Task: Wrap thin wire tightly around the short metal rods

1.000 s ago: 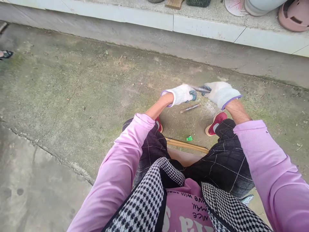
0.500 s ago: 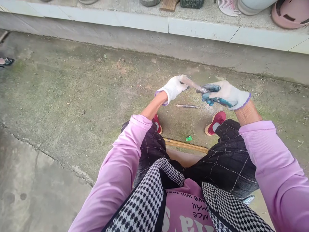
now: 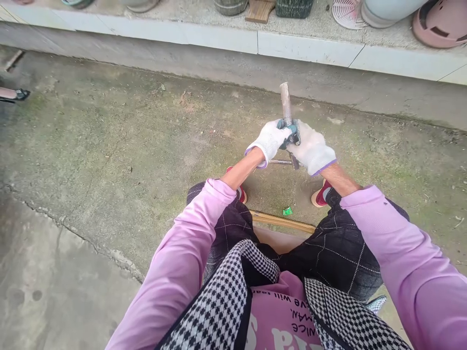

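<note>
In front of my knees I hold a wire-wrapped stick [image 3: 286, 101], pale at its thick far end and dark at the near end. It points away from me, nearly upright in view. My left hand [image 3: 273, 138], in a white glove with dark blue-green fingertips, is closed on its middle from the left. From the right, my right hand [image 3: 310, 146] in a matching glove is closed around it just beside the left fingers. The hands hide the stick's middle. Below them on the ground lies a second, thinner wire-wrapped stick [image 3: 279, 162], partly covered.
A tiled ledge [image 3: 219, 39] runs along the far side, bearing a wooden board [image 3: 260, 10], several pots and a pink planter [image 3: 440, 24]. Between my feet lies a green wrapper [image 3: 287, 211]. Another person's shoe [image 3: 22, 94] shows at the left edge.
The stick has swung from sideways to pointing away from me. My right hand has moved left and turned, coming against my left hand, which has shifted slightly right.
</note>
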A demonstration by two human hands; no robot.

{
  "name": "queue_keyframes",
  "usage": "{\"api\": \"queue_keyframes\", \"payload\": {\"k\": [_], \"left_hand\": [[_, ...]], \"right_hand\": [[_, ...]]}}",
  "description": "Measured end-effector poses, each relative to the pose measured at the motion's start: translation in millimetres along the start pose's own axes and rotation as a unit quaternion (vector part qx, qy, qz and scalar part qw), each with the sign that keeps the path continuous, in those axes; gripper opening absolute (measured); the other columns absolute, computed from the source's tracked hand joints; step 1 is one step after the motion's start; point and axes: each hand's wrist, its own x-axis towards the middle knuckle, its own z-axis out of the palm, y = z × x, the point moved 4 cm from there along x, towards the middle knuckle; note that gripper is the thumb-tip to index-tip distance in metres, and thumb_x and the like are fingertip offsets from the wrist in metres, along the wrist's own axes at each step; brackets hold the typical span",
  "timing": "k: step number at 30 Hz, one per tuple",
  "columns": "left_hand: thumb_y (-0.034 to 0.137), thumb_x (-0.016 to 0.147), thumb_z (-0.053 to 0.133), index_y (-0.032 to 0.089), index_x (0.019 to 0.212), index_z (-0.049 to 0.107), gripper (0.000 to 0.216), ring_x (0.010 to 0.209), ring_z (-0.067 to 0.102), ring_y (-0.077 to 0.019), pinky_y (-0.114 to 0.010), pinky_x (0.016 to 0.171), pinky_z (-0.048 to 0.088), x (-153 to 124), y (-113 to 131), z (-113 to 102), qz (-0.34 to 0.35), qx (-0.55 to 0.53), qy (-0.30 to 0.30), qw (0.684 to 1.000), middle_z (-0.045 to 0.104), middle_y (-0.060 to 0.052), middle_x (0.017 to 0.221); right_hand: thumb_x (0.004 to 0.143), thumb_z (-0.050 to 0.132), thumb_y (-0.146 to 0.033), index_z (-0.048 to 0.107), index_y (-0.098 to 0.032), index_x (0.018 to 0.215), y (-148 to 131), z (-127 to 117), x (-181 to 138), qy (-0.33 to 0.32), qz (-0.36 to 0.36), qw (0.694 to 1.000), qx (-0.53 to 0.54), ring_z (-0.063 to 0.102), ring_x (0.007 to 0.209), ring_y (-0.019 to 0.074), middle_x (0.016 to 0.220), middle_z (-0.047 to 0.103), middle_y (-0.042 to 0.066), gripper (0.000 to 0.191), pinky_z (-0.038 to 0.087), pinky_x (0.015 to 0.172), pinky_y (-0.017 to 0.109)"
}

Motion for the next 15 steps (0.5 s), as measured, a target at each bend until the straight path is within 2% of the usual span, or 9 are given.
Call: {"api": "queue_keyframes", "payload": {"k": [3,6,8,10,12,15], "left_hand": [[0.032,0.119,0.070,0.019,0.128,0.070,0.017,0.087,0.076,-0.0174,-0.031,0.086,0.067,-5,0,-8,-0.025,-0.023,0.008,0.999,0.078,-0.006,0.099],[0.033,0.120,0.064,0.019,0.135,0.068,0.022,0.080,0.073,-0.0169,-0.031,0.083,0.067,-12,7,-17,-0.050,-0.035,0.005,0.998,0.073,-0.004,0.093],[0.039,0.118,0.067,0.020,0.137,0.068,0.027,0.075,0.069,-0.0163,-0.031,0.081,0.066,-15,12,-21,-0.052,-0.023,-0.004,0.998,0.070,-0.002,0.091],[0.041,0.115,0.070,0.021,0.135,0.071,0.028,0.071,0.065,-0.0154,-0.031,0.078,0.064,-17,16,-23,-0.046,-0.003,-0.014,0.999,0.069,-0.002,0.089],[0.035,0.113,0.071,0.020,0.131,0.073,0.024,0.069,0.062,-0.0148,-0.030,0.074,0.062,-19,16,-21,-0.041,0.016,-0.032,0.999,0.068,-0.001,0.087],[0.032,0.109,0.076,0.019,0.124,0.076,0.020,0.068,0.060,-0.0153,-0.031,0.068,0.059,-24,14,-15,-0.023,0.044,-0.069,0.996,0.067,-0.001,0.083]], "right_hand": [[0.104,0.076,-0.039,0.081,-0.025,0.146,9,-5,0,0.002,-0.042,0.994,0.106,0.081,0.129,0.0408,0.137,0.088,0.016,0.044,0.066,0.111,0.051],[0.105,0.069,-0.039,0.083,-0.022,0.142,36,-13,7,0.044,-0.002,0.964,0.262,0.085,0.112,0.0338,0.126,0.090,0.014,0.043,0.070,0.095,0.045],[0.103,0.069,-0.038,0.082,-0.020,0.146,52,-17,13,0.078,0.034,0.944,0.318,0.085,0.107,0.0318,0.127,0.089,0.015,0.048,0.071,0.088,0.043],[0.099,0.073,-0.037,0.082,-0.019,0.149,59,-18,19,0.099,0.042,0.940,0.323,0.085,0.109,0.0318,0.132,0.089,0.016,0.053,0.072,0.090,0.043],[0.094,0.078,-0.035,0.083,-0.019,0.147,57,-17,23,0.096,0.029,0.951,0.293,0.084,0.115,0.0337,0.133,0.090,0.016,0.055,0.072,0.096,0.046],[0.090,0.084,-0.035,0.089,-0.020,0.130,45,-11,23,0.027,-0.033,0.971,0.235,0.083,0.121,0.0373,0.122,0.092,0.014,0.043,0.070,0.105,0.048]]}}
